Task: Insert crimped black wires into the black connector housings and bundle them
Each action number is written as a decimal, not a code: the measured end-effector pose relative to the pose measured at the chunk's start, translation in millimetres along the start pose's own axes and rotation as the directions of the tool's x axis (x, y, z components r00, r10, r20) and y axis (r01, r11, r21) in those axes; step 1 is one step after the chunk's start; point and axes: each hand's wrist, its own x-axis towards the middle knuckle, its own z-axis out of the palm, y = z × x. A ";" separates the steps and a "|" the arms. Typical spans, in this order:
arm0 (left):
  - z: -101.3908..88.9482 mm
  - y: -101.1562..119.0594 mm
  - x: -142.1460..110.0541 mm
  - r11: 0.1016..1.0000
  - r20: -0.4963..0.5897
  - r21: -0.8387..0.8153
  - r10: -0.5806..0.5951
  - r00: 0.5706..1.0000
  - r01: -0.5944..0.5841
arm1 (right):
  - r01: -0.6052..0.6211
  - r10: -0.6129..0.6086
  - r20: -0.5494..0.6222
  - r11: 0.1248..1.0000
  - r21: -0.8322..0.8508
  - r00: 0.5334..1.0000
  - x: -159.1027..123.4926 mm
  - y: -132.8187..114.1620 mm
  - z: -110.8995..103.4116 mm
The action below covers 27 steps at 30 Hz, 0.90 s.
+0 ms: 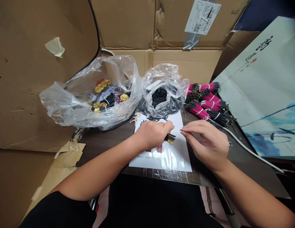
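Head view — the left hand pinches a bunch of gold-tipped wires, and the right hand pinches one thin wire.

Site type: small wire-assembly workshop. Evidence: brown corrugated cardboard cartons around a dark flat worktop, bundled red-and-black insulated wires, clear polythene bags.

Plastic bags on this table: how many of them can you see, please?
2. One clear plastic bag lies on the left, holding wire bundles with gold tips; a second clear plastic bag lies to its right, around black pieces. Another could be hidden behind them.
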 end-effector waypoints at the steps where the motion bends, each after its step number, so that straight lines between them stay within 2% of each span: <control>1: 0.4 0.2 0.2 0.999 0.002 0.042 -0.008 1.000 0.008 | 0.028 -0.027 0.019 1.000 -0.012 0.999 -0.6 -1.8 -1.5; 8: -0.4 1.8 1.3 0.995 -0.009 0.084 -0.053 0.999 0.053 | 0.108 -0.098 0.139 0.992 -0.063 0.985 -4.7 -3.0 -2.9; 13: 0.5 -0.1 1.0 0.993 -0.019 0.088 -0.081 0.997 0.082 | 0.132 -0.122 0.147 0.989 -0.059 0.982 -3.8 -1.8 -2.3; 23: 1.7 1.4 -0.2 0.983 -0.024 0.169 -0.072 0.997 0.075 | 0.119 -0.110 0.157 0.992 -0.045 0.981 -5.0 -3.6 -1.3; 27: 1.0 2.3 -0.1 0.983 -0.031 0.167 -0.075 0.997 0.079 | 0.020 -0.019 0.123 1.000 -0.008 0.992 -4.0 -6.2 0.1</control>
